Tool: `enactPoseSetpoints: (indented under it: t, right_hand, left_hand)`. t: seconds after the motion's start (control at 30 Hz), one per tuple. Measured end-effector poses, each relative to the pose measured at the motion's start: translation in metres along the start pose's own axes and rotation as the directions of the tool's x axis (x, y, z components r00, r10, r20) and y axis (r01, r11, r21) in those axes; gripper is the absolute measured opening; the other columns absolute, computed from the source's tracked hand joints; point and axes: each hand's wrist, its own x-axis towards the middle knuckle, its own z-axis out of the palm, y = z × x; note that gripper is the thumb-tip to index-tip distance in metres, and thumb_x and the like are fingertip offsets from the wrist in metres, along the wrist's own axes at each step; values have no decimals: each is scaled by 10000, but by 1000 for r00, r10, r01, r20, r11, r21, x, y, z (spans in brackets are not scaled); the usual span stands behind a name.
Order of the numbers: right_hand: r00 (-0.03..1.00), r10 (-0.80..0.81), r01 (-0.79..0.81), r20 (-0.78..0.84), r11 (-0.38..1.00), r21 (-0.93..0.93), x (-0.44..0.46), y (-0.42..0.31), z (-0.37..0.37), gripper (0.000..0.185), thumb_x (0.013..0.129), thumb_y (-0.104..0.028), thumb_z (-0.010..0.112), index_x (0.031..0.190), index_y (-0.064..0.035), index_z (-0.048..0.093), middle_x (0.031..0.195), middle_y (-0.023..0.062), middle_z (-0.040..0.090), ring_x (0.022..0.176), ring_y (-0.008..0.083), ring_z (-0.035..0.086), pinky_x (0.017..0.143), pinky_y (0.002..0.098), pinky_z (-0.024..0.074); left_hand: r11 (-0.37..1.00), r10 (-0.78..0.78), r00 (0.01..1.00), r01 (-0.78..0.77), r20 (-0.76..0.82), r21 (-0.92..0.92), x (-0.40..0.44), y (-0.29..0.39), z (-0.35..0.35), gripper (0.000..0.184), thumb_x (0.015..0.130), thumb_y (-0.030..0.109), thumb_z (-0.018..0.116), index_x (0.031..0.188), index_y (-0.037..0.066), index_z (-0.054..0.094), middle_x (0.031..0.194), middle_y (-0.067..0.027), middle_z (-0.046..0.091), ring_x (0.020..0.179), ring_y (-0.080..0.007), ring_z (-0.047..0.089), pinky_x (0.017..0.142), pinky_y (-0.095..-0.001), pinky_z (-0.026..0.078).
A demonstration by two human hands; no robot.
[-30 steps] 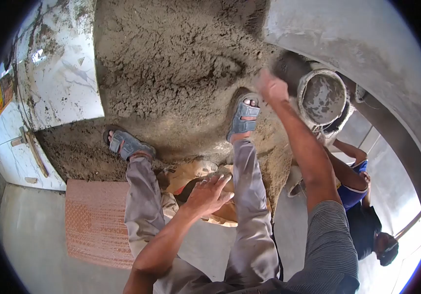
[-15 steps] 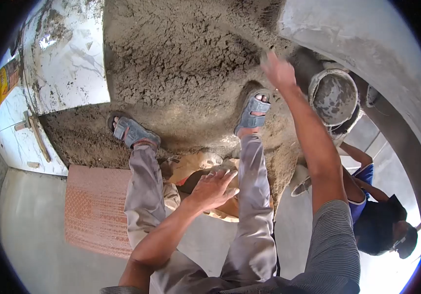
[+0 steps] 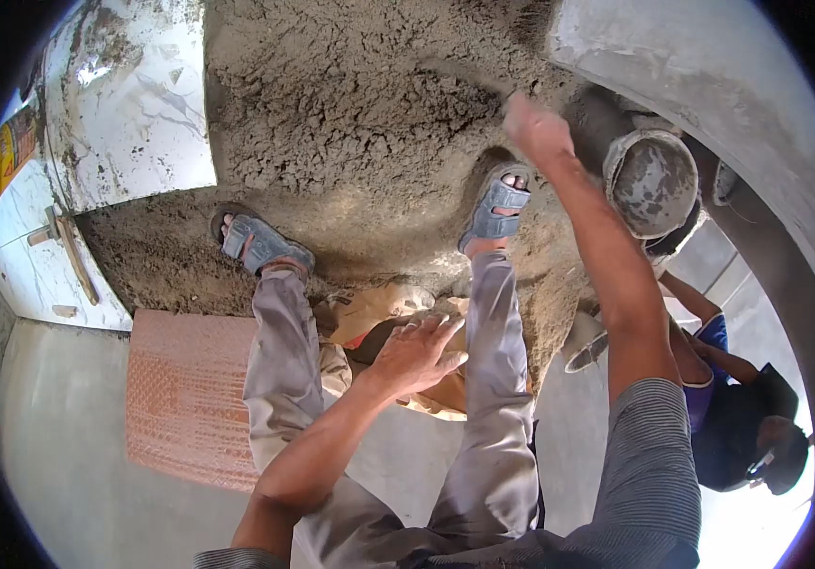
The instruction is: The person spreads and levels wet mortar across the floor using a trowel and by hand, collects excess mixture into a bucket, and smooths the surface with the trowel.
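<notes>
My right hand (image 3: 537,131) is closed round the handle of a trowel (image 3: 469,76), whose blurred, mortar-coloured blade points left over the rough wet mortar (image 3: 350,123). This hand is above my right sandal (image 3: 497,211) and left of a bucket (image 3: 652,183) with grey residue inside. My left hand (image 3: 417,356) hangs between my knees with its fingers spread, holding nothing, above a torn brown paper bag (image 3: 369,308). The hand hides part of the bag. My left sandal (image 3: 260,242) stands at the mortar's lower edge.
Marbled white tiles (image 3: 142,123) lie at the left, with a hammer (image 3: 75,256) and a yellow packet (image 3: 4,166). A reddish textured tile (image 3: 189,398) lies lower left. Another person (image 3: 744,427) is at the right, below the buckets. A grey slab (image 3: 711,66) fills the upper right.
The view has shifted, so the mortar and buckets appear farther right. My right hand has moved a little upward with the trowel. My left hand stays spread. The other person has shifted posture.
</notes>
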Motion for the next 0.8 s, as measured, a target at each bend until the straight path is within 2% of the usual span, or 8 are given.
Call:
enactPoseSetpoints:
  t: [0.07, 0.13, 0.23, 0.33, 0.43, 0.6, 0.77, 0.8]
  right_hand:
    - [1000, -11, 11, 13, 1000, -25, -18, 3, 18, 273, 872, -259, 469, 1092, -98, 443, 1101, 167, 588, 975, 376, 592, 810, 477, 483]
    - [982, -189, 186, -21, 977, -105, -25, 9, 32, 273, 869, -253, 463, 1084, -86, 439, 1078, 180, 600, 977, 365, 595, 813, 478, 481]
    - [973, -231, 230, 15, 961, -152, -31, 26, 13, 288, 865, -267, 482, 1079, -78, 446, 1078, 185, 599, 965, 362, 599, 807, 475, 483]
    - [982, -168, 167, -88, 986, -22, -16, 5, -2, 290, 859, -271, 516, 1070, -80, 461, 1081, 175, 594, 958, 358, 601, 794, 469, 488]
    - [987, -158, 159, 32, 986, -45, 4, -33, -11, 268, 859, -253, 538, 1054, -82, 472, 1061, 163, 597, 956, 358, 601, 784, 472, 491]
    - [929, -369, 369, 24, 918, -146, -23, -10, 19, 215, 851, -220, 510, 1012, -95, 441, 1013, 137, 569, 945, 352, 590, 756, 487, 483]
    - [960, -279, 281, 25, 955, -99, -31, -1, 16, 245, 864, -221, 524, 1036, -61, 454, 1021, 168, 587, 927, 379, 590, 759, 492, 481]
    - [976, -178, 185, -128, 981, 51, -34, 1, 21, 278, 862, -243, 530, 1043, -48, 452, 990, 194, 595, 884, 392, 597, 735, 485, 486]
  left_hand:
    - [999, -35, 998, 36, 60, -24, 3, 1, -9, 558, 885, 378, 543, 1317, 64, 382, 1269, -211, 462, 1139, -373, 501, 948, -461, 414]
    - [999, -47, 997, 48, 54, -22, 6, 3, -17, 559, 883, 381, 544, 1315, 64, 385, 1272, -211, 460, 1138, -371, 503, 945, -462, 417]
    - [998, -49, 996, 52, 78, -35, 5, 4, -10, 557, 883, 383, 545, 1310, 62, 391, 1278, -208, 458, 1138, -368, 503, 942, -463, 419]
    - [998, -60, 994, 62, 94, -22, 1, 5, -7, 553, 883, 382, 545, 1307, 60, 395, 1281, -205, 457, 1143, -364, 499, 944, -461, 420]
    - [999, -53, 995, 52, 83, 7, 6, 4, -5, 554, 883, 382, 545, 1308, 61, 395, 1282, -205, 457, 1149, -359, 496, 943, -458, 423]
    - [998, -58, 996, 60, 70, -34, 8, 2, -6, 559, 882, 385, 545, 1313, 63, 393, 1277, -209, 460, 1154, -364, 489, 949, -459, 419]
    - [998, -57, 994, 60, 91, -27, 7, 4, -7, 565, 889, 387, 533, 1326, 65, 376, 1294, -213, 443, 1189, -372, 458, 991, -461, 384]
    - [997, -62, 993, 66, 95, -33, 5, 4, -7, 565, 889, 387, 533, 1326, 65, 376, 1294, -213, 443, 1189, -372, 458, 991, -461, 384]
